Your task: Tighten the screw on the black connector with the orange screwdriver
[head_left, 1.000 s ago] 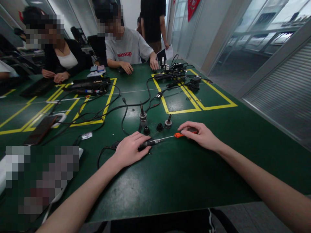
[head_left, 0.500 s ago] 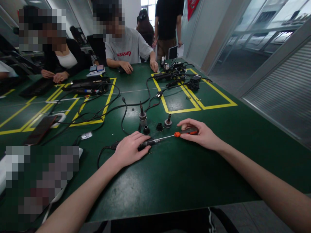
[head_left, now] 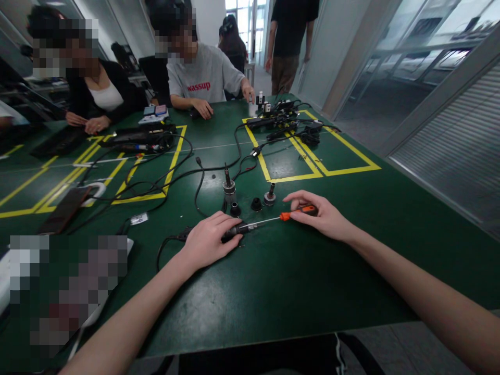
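Midway along the green table (head_left: 273, 281), toward its near edge, our left hand (head_left: 209, 240) lies palm-down, clamping a black connector (head_left: 234, 230); our right hand (head_left: 322, 219) pinches an orange-handled screwdriver (head_left: 279, 219), shaft flat, tip meeting it.

there is one view only, from the camera on my head, so no second view shares anything with it. it looks forward and down over the green table (head_left: 273, 281), close enough that both my forearms run in from the bottom corners. my left hand (head_left: 207, 240) and right hand (head_left: 322, 217) sit near the middle of the frame, low of centre. beyond my hands the table stretches away to seated people at its far edge. to the right of my right hand the view takes in floor and glass walls. the picture is wide-angled, its edges bent.
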The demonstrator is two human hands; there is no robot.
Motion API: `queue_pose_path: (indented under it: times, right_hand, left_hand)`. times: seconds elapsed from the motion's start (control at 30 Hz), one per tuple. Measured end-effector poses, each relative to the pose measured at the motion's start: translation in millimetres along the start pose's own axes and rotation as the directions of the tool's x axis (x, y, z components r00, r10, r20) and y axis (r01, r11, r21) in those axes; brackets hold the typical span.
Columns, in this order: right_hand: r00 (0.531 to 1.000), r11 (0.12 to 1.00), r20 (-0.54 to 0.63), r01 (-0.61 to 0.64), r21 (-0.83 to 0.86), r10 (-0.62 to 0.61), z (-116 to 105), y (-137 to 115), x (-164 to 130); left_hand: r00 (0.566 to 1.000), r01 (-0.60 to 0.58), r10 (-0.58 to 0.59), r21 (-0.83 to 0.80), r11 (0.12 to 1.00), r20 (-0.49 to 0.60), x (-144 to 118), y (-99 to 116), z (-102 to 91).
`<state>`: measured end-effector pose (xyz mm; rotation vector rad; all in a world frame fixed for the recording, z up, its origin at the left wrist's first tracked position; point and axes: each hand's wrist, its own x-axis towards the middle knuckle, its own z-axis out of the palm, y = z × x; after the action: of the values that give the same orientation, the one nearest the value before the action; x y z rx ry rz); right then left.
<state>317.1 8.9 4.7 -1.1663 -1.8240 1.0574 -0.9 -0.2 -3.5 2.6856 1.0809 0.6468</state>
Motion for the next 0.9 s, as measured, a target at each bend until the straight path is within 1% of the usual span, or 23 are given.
queue_pose_path:
  times: [0.1,0.17,0.33,0.43,0.57,0.63,0.8,0.9]
  right_hand:
    - [0.995,0.997,0.064,-0.078,-0.02,0.079,0.2,0.9,-1.0]
    - [0.99,0.994,0.081,-0.111,-0.021,0.112,0.4,1.2,-1.6]
    - [0.999,0.999,0.01,-0.051,-0.011,0.051,-2.0,-1.0,-1.2]
    - [0.998,0.999,0.025,-0.054,0.003,0.053,-2.6,-1.9,-1.0]
    - [0.989,0.992,0.075,-0.125,-0.004,0.125,-0.4,-0.9,-1.5]
    - [0.986,0.99,0.081,-0.144,0.0,0.143,0.4,-0.6,-1.6]
    - [0.995,0.995,0.013,-0.097,-0.003,0.097,-1.9,-1.6,-0.6]
    - [0.996,0.996,0.021,-0.084,-0.019,0.084,-2.8,-2.3,-0.4]
  left_hand:
    - [1.0,-0.001,0.001,0.003,1.0,0.004,0.1,0.3,-0.4]
    - [1.0,0.0,0.0,0.003,1.0,0.007,0.1,0.5,-0.7]
    - [1.0,-0.003,0.003,-0.001,1.0,0.012,0.0,0.3,-0.8]
    - [1.0,-0.008,0.008,0.0,1.0,0.007,0.0,-0.1,-0.3]
    - [1.0,-0.01,0.01,0.005,1.0,0.002,-0.5,-0.8,0.6]
    - [1.0,-0.009,0.009,0.008,1.0,-0.003,-1.0,-1.1,1.1]
    - [1.0,-0.006,0.006,0.014,1.0,-0.001,-1.6,-1.4,2.2]
    - [1.0,-0.008,0.008,0.01,1.0,-0.002,-1.0,-0.7,2.0]
